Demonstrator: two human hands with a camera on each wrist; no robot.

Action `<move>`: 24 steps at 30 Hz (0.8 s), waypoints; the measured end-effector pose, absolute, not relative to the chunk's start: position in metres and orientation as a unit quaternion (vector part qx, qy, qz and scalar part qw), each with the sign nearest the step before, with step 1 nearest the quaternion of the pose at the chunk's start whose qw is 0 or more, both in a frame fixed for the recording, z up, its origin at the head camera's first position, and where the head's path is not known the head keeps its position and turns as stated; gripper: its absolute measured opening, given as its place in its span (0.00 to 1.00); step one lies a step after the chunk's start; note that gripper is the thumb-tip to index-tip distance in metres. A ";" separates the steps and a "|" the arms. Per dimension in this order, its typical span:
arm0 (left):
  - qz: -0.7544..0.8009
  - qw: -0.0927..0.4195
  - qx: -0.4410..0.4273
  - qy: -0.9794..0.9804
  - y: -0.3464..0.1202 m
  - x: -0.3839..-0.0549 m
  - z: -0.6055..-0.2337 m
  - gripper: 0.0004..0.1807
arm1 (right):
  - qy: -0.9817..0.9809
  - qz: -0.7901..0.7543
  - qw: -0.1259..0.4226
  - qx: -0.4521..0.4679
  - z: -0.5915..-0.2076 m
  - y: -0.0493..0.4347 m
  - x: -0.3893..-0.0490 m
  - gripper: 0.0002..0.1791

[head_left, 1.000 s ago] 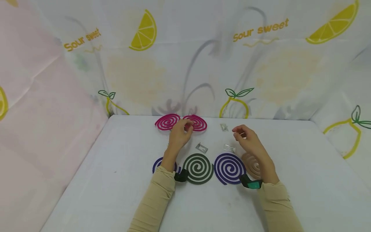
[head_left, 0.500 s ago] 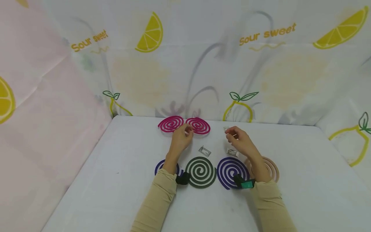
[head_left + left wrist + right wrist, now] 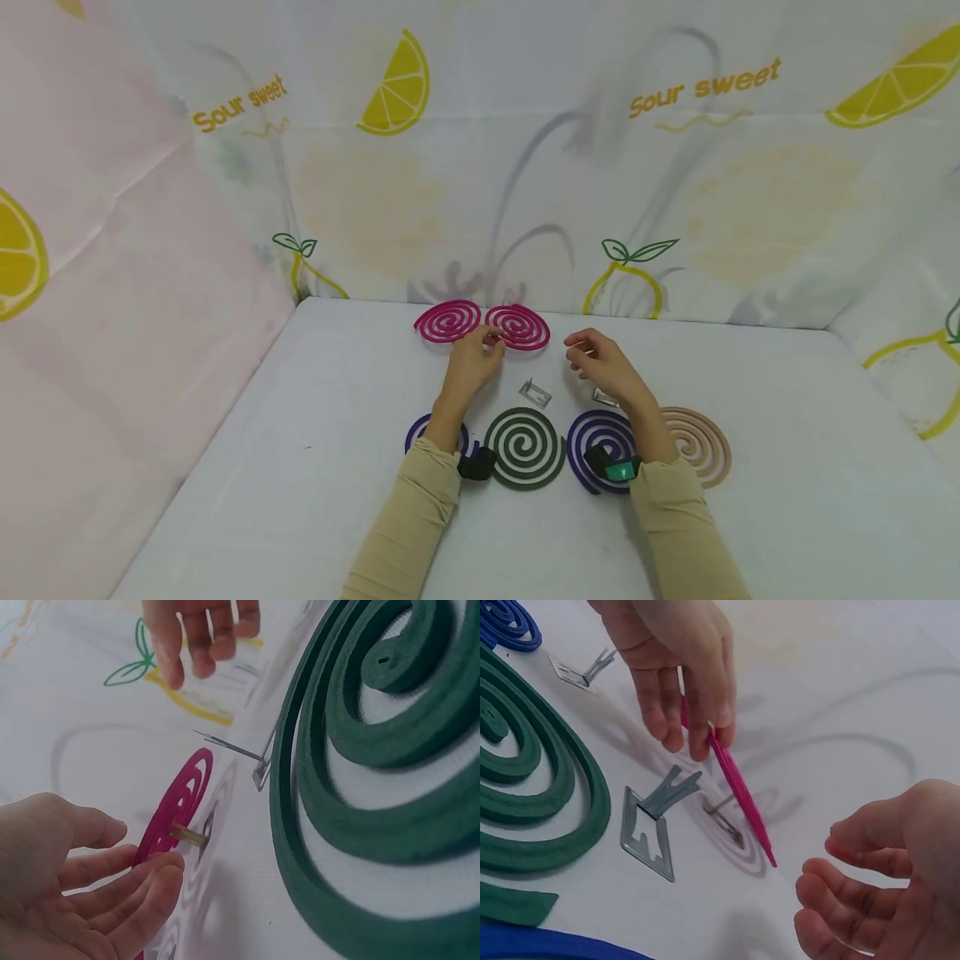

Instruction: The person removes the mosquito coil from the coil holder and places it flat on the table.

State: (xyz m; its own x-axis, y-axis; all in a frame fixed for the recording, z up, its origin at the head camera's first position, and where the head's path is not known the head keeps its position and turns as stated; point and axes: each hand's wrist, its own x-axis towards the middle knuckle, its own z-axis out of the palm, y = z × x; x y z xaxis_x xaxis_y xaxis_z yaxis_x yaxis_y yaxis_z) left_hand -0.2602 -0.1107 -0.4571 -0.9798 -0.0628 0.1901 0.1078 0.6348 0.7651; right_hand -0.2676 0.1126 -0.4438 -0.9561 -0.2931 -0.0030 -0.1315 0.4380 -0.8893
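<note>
Two magenta mosquito coils stand at the back, the left coil [image 3: 431,333] and the right coil [image 3: 536,335]. In the right wrist view a magenta coil [image 3: 742,791] sits tilted on a small metal stand [image 3: 731,832], above its shadow. My left hand [image 3: 471,360] is at the coils, fingers loosely bent, fingertips overlapping a magenta coil [image 3: 196,769] in the left wrist view, thumb apart. My right hand [image 3: 603,362] hovers right of the coils, fingers loosely bent, nothing between them. A metal coil stand [image 3: 535,392] with a raised prong lies between the hands.
A front row of flat coils lies on the white table [image 3: 300,517]: a blue one [image 3: 412,427], a green one [image 3: 491,448], a dark blue one [image 3: 577,450] and a tan one [image 3: 716,442]. Another metal stand [image 3: 604,398] lies under my right forearm. A lemon-print cloth [image 3: 495,167] rises behind.
My right hand has moved left, toward the magenta coils, and now covers the spot where a back metal stand showed. My left hand stays by the coils. The view has shifted slightly.
</note>
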 end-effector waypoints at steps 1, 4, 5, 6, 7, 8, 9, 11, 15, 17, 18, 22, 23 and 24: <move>-0.428 0.098 -0.012 -0.898 -0.111 -0.260 -0.457 0.15 | 0.844 -0.516 0.082 -0.121 -0.445 0.112 -0.268 0.18; -0.439 0.094 -0.013 -0.893 -0.111 -0.261 -0.457 0.14 | 0.841 -0.523 0.096 -0.103 -0.447 0.109 -0.270 0.21; -0.445 0.091 -0.013 -0.891 -0.112 -0.261 -0.457 0.14 | 0.839 -0.526 0.102 -0.097 -0.448 0.108 -0.270 0.22; -0.451 0.089 -0.014 -0.888 -0.112 -0.261 -0.457 0.13 | 0.834 -0.532 0.108 -0.093 -0.449 0.107 -0.271 0.23; -0.458 0.085 -0.014 -0.885 -0.112 -0.261 -0.457 0.13 | 0.831 -0.537 0.114 -0.089 -0.450 0.106 -0.272 0.24; -0.469 0.079 -0.014 -0.879 -0.112 -0.261 -0.457 0.13 | 0.828 -0.540 0.122 -0.089 -0.452 0.105 -0.272 0.25; -0.481 0.069 -0.014 -0.874 -0.111 -0.261 -0.457 0.14 | 0.824 -0.545 0.130 -0.085 -0.453 0.104 -0.273 0.26; -0.503 0.052 -0.014 -0.863 -0.111 -0.262 -0.456 0.14 | 0.819 -0.550 0.144 -0.080 -0.456 0.099 -0.275 0.28; -0.540 0.008 -0.013 -0.842 -0.108 -0.260 -0.452 0.16 | 0.813 -0.559 0.153 -0.049 -0.461 0.090 -0.281 0.31; -0.542 -0.005 -0.013 -0.840 -0.107 -0.258 -0.451 0.17 | 0.811 -0.566 0.150 -0.022 -0.462 0.086 -0.284 0.32; -0.544 -0.012 -0.014 -0.839 -0.106 -0.258 -0.450 0.17 | 0.809 -0.569 0.147 -0.011 -0.462 0.085 -0.286 0.32; -0.545 -0.031 -0.021 -0.838 -0.104 -0.255 -0.449 0.19 | 0.806 -0.576 0.135 0.020 -0.461 0.078 -0.292 0.32; -0.546 -0.032 -0.025 -0.837 -0.104 -0.255 -0.449 0.19 | 0.806 -0.577 0.130 0.021 -0.461 0.076 -0.293 0.31; -0.547 -0.031 -0.029 -0.836 -0.105 -0.255 -0.448 0.19 | 0.805 -0.579 0.125 0.022 -0.462 0.074 -0.295 0.30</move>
State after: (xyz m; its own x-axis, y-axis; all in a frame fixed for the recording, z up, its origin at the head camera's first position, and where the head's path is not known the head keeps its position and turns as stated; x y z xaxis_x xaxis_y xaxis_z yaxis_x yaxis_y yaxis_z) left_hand -0.2551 -0.1047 -0.4482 -0.9964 0.0825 -0.0210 0.0139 0.4007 0.9161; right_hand -0.2953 0.0745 -0.4620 -0.9678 -0.1087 -0.2271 0.1807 0.3281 -0.9272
